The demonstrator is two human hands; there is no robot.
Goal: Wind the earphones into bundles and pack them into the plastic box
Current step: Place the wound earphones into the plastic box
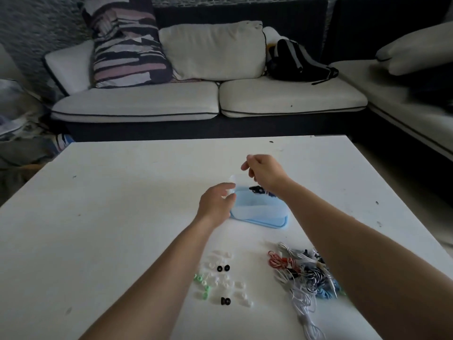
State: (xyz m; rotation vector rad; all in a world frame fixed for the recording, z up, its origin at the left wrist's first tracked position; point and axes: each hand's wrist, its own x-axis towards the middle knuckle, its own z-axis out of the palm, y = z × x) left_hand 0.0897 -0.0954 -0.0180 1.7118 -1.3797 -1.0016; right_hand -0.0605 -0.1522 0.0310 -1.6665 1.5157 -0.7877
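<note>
Plastic box grip, left hand: fingers curled round its 9 o'clock rim.
Right hand: above 12 o'clock rim, fingers curled; hold cannot be told.
Earphones: tangled pile at box's 5 o'clock; one dark bundle inside box.

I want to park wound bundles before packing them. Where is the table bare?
Bare: the table's whole left side, left of the plastic box and the loose ear tips; the far strip behind the box; the patch right of the box, beyond the earphone tangle. Crowded: the near middle and right, where the ear tips lie beside the tangle.
</note>
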